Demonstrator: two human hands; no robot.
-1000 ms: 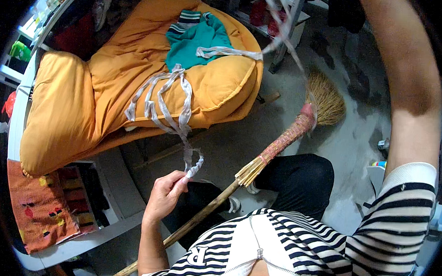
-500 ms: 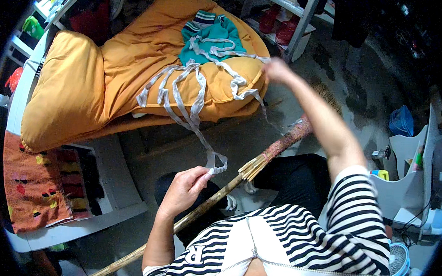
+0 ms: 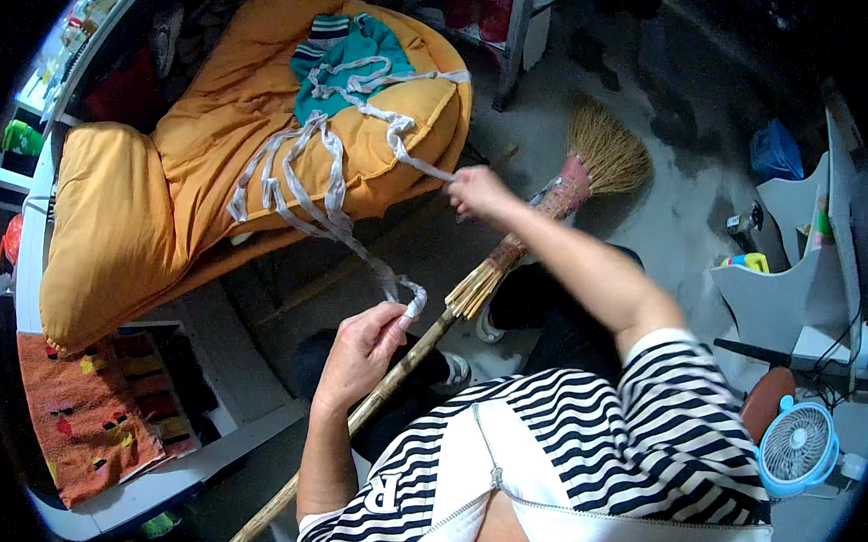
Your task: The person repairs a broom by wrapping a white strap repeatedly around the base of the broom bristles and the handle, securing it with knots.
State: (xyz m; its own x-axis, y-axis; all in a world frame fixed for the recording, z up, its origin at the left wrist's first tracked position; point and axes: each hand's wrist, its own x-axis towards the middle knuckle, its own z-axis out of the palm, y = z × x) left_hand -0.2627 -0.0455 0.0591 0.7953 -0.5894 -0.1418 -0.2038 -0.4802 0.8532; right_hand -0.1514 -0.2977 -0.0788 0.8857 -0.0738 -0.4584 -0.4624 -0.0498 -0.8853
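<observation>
A long white cloth strip lies in loops over an orange padded cushion and a teal garment with a striped cuff. My left hand pinches a folded loop of the strip, which stands up above thumb and finger. Further off and to the right, my right hand is closed round another stretch of the strip, drawn taut from the cushion's edge. A straw broom rests slantwise across my lap, its wooden handle passing under my left wrist; neither hand grips it.
An orange patterned cloth covers part of a white frame at left. To the right stand a grey shelf unit, a small blue fan and a blue bucket. A metal ladder leg is at the back.
My right hand has come nearer, away from the cushion's edge, pulling the strip with it. My left hand keeps its pinch on the loop. The whole view has shifted a little.
</observation>
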